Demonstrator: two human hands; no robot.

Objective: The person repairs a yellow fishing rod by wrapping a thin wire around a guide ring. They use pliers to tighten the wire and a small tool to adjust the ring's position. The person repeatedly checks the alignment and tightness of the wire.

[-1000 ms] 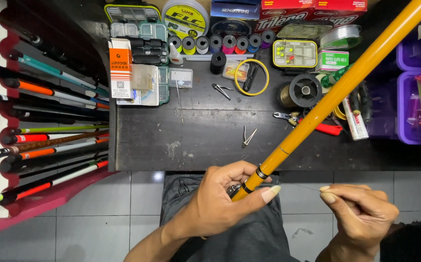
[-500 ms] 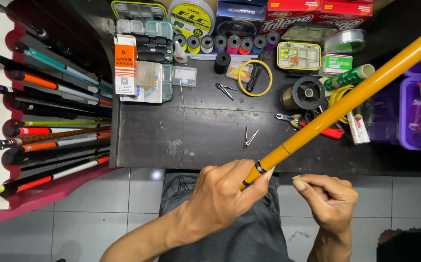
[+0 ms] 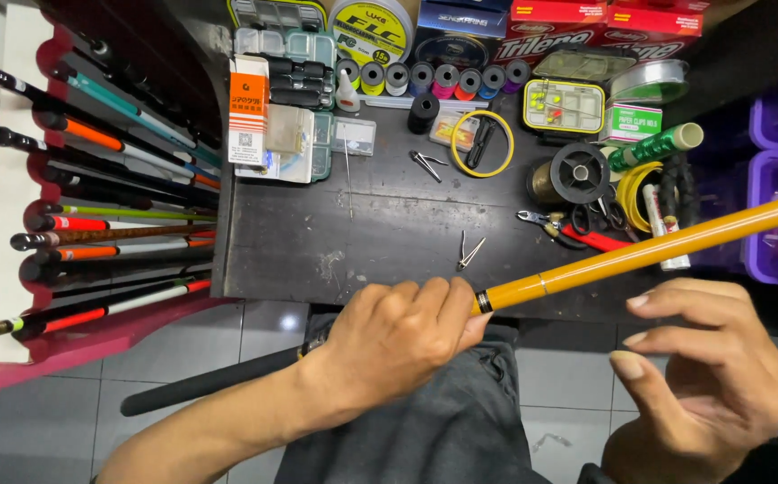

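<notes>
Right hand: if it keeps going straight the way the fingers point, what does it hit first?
Likely the orange rod. The right hand points its fingers up-left, and the rod's shaft crosses just above the fingertips. Depth is unclear, so it might pass under the rod.

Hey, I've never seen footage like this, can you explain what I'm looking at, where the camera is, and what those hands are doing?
The camera sits on a person's head and looks down at their own two bare hands, a dark table and their lap. The left hand grips an orange fishing rod where its orange part meets the black handle. The right hand is open just below the rod and holds nothing. On the table lie a row of thread spools, small tackle boxes, a yellow ring, a line reel, pliers and small clippers. A red rack at the left holds more rods.
</notes>
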